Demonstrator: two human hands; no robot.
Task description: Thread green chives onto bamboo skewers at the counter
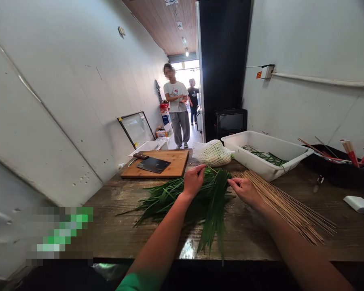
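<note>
My left hand is closed in a pinch on a thin bamboo skewer, which points right toward the top of a bunch of garlic chives. Those long green leaves hang down across the table toward its front edge. My right hand pinches the upper right end of this bunch. Whether the skewer passes through the leaves I cannot tell. Behind and under my left hand lies a loose pile of more chives. Many bare bamboo skewers lie beside and beneath my right forearm.
A cleaver rests on a wooden cutting board. Behind the chives sit a net-wrapped bundle and a white tub with green pieces. A black tray is at right, near a white adapter. Two people stand farther back.
</note>
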